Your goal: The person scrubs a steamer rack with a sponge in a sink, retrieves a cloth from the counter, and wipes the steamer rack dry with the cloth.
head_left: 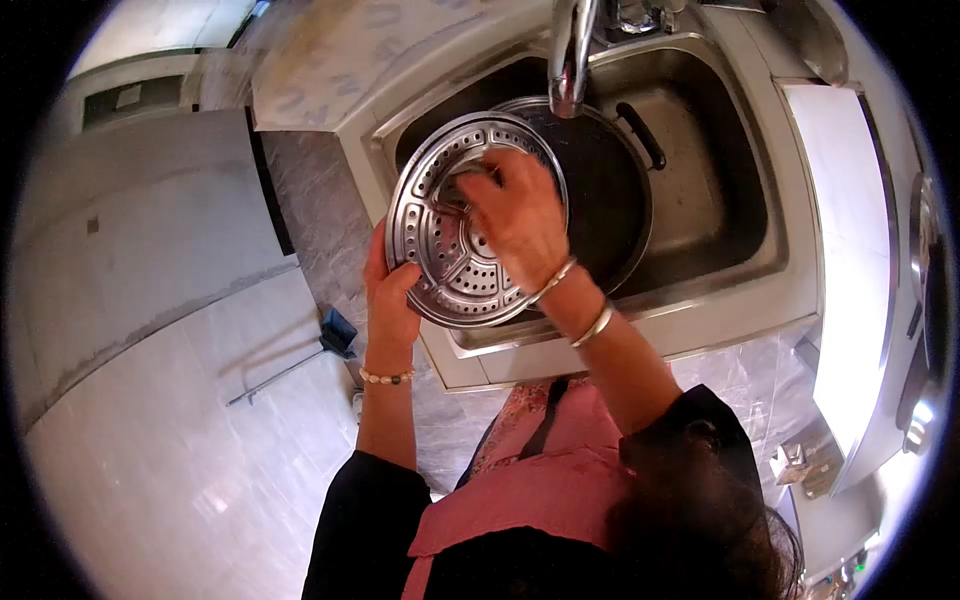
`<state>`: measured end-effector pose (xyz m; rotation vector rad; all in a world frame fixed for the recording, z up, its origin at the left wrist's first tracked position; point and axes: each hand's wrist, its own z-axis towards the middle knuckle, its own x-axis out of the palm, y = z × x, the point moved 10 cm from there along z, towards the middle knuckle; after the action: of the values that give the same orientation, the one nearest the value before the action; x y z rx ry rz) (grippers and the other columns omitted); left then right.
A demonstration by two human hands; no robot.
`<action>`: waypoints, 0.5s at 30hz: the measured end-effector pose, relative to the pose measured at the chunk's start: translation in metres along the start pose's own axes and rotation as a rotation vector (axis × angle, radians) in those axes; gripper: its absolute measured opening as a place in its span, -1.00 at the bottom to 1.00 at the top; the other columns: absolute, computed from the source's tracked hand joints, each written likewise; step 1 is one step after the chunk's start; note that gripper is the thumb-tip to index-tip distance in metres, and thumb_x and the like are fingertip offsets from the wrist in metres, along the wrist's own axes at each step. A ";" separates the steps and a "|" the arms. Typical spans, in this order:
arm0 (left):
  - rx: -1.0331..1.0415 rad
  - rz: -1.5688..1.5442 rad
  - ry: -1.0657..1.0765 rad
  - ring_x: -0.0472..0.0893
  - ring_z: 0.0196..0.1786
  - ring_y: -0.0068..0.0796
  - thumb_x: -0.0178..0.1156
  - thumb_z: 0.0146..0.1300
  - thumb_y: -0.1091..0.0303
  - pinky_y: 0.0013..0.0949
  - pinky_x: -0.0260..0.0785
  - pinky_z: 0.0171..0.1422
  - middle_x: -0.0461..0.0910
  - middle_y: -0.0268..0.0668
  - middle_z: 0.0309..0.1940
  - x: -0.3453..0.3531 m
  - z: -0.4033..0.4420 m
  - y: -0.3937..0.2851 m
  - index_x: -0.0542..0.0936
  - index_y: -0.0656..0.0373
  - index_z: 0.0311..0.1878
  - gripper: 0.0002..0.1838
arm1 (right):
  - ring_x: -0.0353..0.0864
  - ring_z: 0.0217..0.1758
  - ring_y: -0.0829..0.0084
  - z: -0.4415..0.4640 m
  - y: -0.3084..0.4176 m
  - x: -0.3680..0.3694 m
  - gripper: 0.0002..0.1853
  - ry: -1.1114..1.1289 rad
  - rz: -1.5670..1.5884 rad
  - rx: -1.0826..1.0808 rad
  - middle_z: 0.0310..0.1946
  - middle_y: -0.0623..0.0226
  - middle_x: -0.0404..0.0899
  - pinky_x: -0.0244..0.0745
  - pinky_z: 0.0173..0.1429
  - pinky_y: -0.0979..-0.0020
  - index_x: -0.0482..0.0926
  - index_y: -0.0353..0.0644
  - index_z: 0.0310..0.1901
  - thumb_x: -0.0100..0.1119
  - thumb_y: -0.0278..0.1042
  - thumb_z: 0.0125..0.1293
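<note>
- Nearest, 6 o'clock: pink apron (530,500); beaded bracelet (385,378) on the left wrist, bangles (595,326) on the right.
- Left hand (393,300): at tray's 8 o'clock, pinched firmly on the rim, thumb on the upper face, fingers mostly hidden.
- Perforated metal tray (470,279): held over the left part of the sink; contact with anything below, can't tell.
- Right hand (527,218): above tray's middle, fingertips toward 12, forearm in from 4; fingers curled, blurred. How tight, or holding anything: can't tell.
- Handling, my judgement: firm rim pinch, left thumb out of the right fingers' path; light even pressure across holes and ridges; turn the tray so the patch under the thumb gets reached.
- Farther, 3 o'clock: dark pan (610,220) in the sink (715,150), partly behind tray; black handle (641,136) at pan's 2.
- Beyond, 1 o'clock: faucet (571,60).
- Floor, far 8 o'clock: blue dustpan (338,332).
</note>
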<state>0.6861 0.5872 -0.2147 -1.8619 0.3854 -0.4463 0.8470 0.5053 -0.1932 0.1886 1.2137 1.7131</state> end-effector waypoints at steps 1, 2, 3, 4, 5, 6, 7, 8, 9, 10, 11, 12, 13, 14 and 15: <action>0.006 0.018 0.006 0.51 0.00 -0.43 -0.08 -0.10 0.60 -0.38 0.34 0.16 0.49 -0.21 -0.02 0.004 0.000 -0.001 0.28 0.34 0.21 -0.36 | 0.44 -0.16 0.19 0.001 0.011 0.001 -0.82 -0.004 0.051 -0.008 -0.27 0.22 0.45 0.37 -0.09 0.23 0.56 -0.09 -0.32 0.15 -0.39 -0.04; 0.013 0.036 0.012 0.50 0.00 -0.43 -0.08 -0.11 0.60 -0.39 0.33 0.17 0.49 -0.21 -0.02 0.009 -0.001 -0.004 0.28 0.34 0.21 -0.34 | 0.44 -0.18 0.19 -0.001 0.023 0.003 -0.82 0.099 0.134 -0.006 -0.29 0.21 0.44 0.37 -0.10 0.23 0.55 -0.09 -0.31 0.13 -0.39 -0.02; 0.023 0.052 0.020 0.50 0.01 -0.43 -0.09 -0.12 0.61 -0.39 0.32 0.18 0.48 -0.21 -0.02 0.013 0.000 -0.007 0.27 0.34 0.22 -0.33 | 0.45 -0.18 0.19 -0.004 0.033 0.000 -0.81 0.023 0.129 -0.072 -0.30 0.20 0.43 0.37 -0.10 0.22 0.54 -0.09 -0.29 0.13 -0.39 -0.02; 0.039 0.055 0.011 0.50 0.01 -0.44 -0.10 -0.14 0.62 -0.40 0.33 0.16 0.48 -0.21 -0.02 0.011 -0.001 -0.009 0.27 0.34 0.22 -0.33 | 0.44 -0.18 0.19 -0.003 0.030 -0.001 -0.80 0.020 0.139 -0.075 -0.30 0.19 0.43 0.37 -0.10 0.23 0.54 -0.10 -0.28 0.13 -0.39 -0.02; 0.027 0.073 0.010 0.51 0.01 -0.43 -0.10 -0.14 0.62 -0.40 0.33 0.16 0.48 -0.21 -0.01 0.010 -0.003 -0.007 0.28 0.34 0.21 -0.33 | 0.44 -0.17 0.19 0.000 0.027 -0.001 -0.79 0.021 0.152 -0.078 -0.30 0.19 0.43 0.37 -0.10 0.23 0.53 -0.10 -0.27 0.13 -0.39 -0.02; 0.017 0.091 0.007 0.51 0.01 -0.43 -0.09 -0.14 0.62 -0.40 0.34 0.16 0.48 -0.21 -0.01 0.008 -0.005 -0.005 0.28 0.34 0.21 -0.33 | 0.44 -0.19 0.18 0.002 0.014 0.001 -0.79 0.017 0.117 -0.034 -0.31 0.19 0.43 0.36 -0.11 0.22 0.53 -0.10 -0.28 0.13 -0.40 -0.04; 0.008 0.110 0.001 0.51 0.01 -0.43 -0.09 -0.14 0.62 -0.40 0.34 0.16 0.48 -0.20 -0.01 0.005 -0.007 -0.003 0.28 0.34 0.21 -0.33 | 0.44 -0.21 0.18 0.007 0.001 0.000 -0.78 0.013 0.085 0.009 -0.33 0.18 0.42 0.36 -0.13 0.22 0.53 -0.11 -0.28 0.14 -0.41 -0.05; -0.002 0.093 -0.019 0.51 0.01 -0.43 -0.09 -0.14 0.62 -0.41 0.34 0.15 0.48 -0.20 -0.01 0.001 -0.009 -0.001 0.28 0.35 0.21 -0.33 | 0.43 -0.26 0.16 0.012 -0.012 -0.008 -0.79 -0.003 0.040 0.051 -0.36 0.18 0.41 0.34 -0.18 0.19 0.53 -0.11 -0.31 0.16 -0.44 -0.08; -0.013 0.075 -0.038 0.51 0.01 -0.43 -0.10 -0.14 0.62 -0.41 0.34 0.15 0.48 -0.20 -0.01 -0.001 -0.009 0.003 0.28 0.35 0.20 -0.34 | 0.43 -0.27 0.16 0.013 -0.017 -0.006 -0.79 -0.012 0.020 0.049 -0.37 0.18 0.41 0.34 -0.19 0.19 0.53 -0.11 -0.32 0.15 -0.44 -0.08; -0.023 0.055 -0.054 0.51 0.01 -0.43 -0.10 -0.14 0.62 -0.41 0.35 0.15 0.48 -0.20 -0.01 -0.003 -0.010 0.005 0.29 0.35 0.20 -0.34 | 0.43 -0.28 0.16 0.012 -0.023 -0.004 -0.80 -0.022 0.000 0.048 -0.38 0.18 0.41 0.34 -0.21 0.19 0.53 -0.12 -0.33 0.15 -0.45 -0.09; -0.023 0.038 -0.044 0.51 0.00 -0.43 -0.10 -0.13 0.62 -0.40 0.35 0.15 0.48 -0.20 -0.01 -0.001 -0.011 0.005 0.29 0.35 0.20 -0.34 | 0.43 -0.29 0.16 0.012 -0.025 -0.004 -0.81 -0.033 -0.022 0.046 -0.39 0.18 0.41 0.33 -0.22 0.18 0.53 -0.12 -0.34 0.15 -0.45 -0.09; -0.024 0.019 -0.033 0.51 0.00 -0.44 -0.10 -0.13 0.62 -0.40 0.35 0.15 0.48 -0.20 -0.01 0.000 -0.010 0.004 0.28 0.35 0.20 -0.35 | 0.43 -0.28 0.17 0.011 -0.021 0.002 -0.83 0.014 0.049 0.070 -0.39 0.18 0.41 0.34 -0.22 0.20 0.53 -0.13 -0.35 0.13 -0.45 -0.08; -0.028 0.002 -0.023 0.51 0.00 -0.44 -0.10 -0.12 0.62 -0.39 0.35 0.15 0.48 -0.20 -0.02 0.002 -0.010 0.005 0.28 0.35 0.20 -0.35 | 0.44 -0.27 0.19 0.010 -0.010 0.006 -0.84 0.047 0.193 0.103 -0.39 0.19 0.41 0.35 -0.21 0.22 0.53 -0.13 -0.36 0.13 -0.44 -0.06; -0.025 0.012 -0.018 0.51 0.00 -0.43 -0.10 -0.12 0.61 -0.39 0.35 0.15 0.48 -0.20 -0.02 0.001 -0.010 0.005 0.28 0.35 0.20 -0.35 | 0.45 -0.26 0.19 0.009 0.008 0.003 -0.84 0.013 0.151 0.008 -0.39 0.20 0.41 0.35 -0.20 0.21 0.53 -0.12 -0.36 0.13 -0.44 -0.06; -0.022 0.025 -0.014 0.51 0.00 -0.43 -0.10 -0.11 0.61 -0.39 0.35 0.15 0.48 -0.21 -0.02 0.000 -0.011 0.005 0.28 0.35 0.20 -0.35 | 0.45 -0.25 0.19 0.007 0.022 0.000 -0.84 -0.022 0.110 -0.086 -0.39 0.20 0.40 0.35 -0.20 0.21 0.53 -0.12 -0.36 0.14 -0.43 -0.06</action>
<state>0.6805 0.5770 -0.2159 -1.8787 0.4054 -0.4132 0.8374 0.5091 -0.1724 0.2253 1.1291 1.8506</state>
